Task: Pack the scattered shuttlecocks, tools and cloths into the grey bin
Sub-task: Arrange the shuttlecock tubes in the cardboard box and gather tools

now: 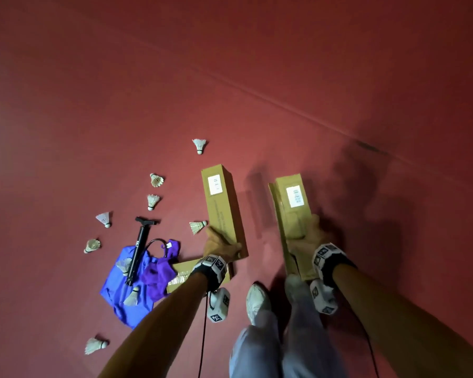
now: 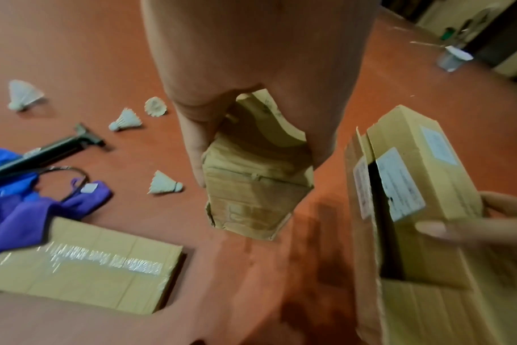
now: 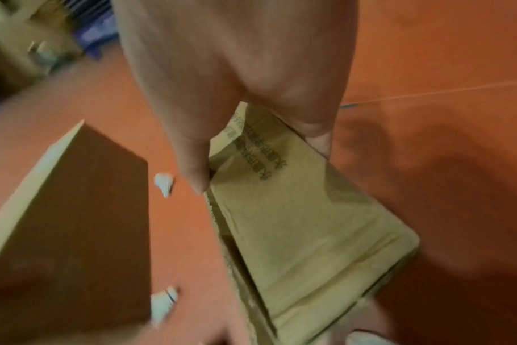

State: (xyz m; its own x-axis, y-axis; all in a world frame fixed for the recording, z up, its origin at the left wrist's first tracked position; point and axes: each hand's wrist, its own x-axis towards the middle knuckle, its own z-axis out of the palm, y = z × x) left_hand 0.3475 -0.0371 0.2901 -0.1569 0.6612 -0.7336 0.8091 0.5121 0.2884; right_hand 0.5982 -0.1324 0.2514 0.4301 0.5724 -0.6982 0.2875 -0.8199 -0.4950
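Two cartons: long, brown, white-labelled; print illegible
Left hand (image 1: 221, 246): grasps left carton (image 1: 222, 203)
Right hand (image 1: 310, 238): grasps right carton (image 1: 294, 214)
Floor (image 1: 257, 91): shuttlecocks (image 1: 153, 201), pump (image 1: 138, 249), blue cloth (image 1: 126, 290) scattered left; grey bin unseen

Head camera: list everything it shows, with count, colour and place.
Shuttlecocks: nine, white; seven on the bare floor, two on the blue cloth.
Pump: one, black, lying across the blue cloth.
Blue cloth: one, on the floor at left.
Purple cloth: one, partly over the blue cloth.
Flat box: one, brown cardboard, taped, on the floor beside the cloths.
Left box: one, long, brown cardboard, white label, held off the floor.
Right box: one, the same kind, also held.
Floor: red.
Grey bin: none in view.
Shoes: two, white, at the bottom.
Left hand: grips the left box.
Right hand: grips the right box.
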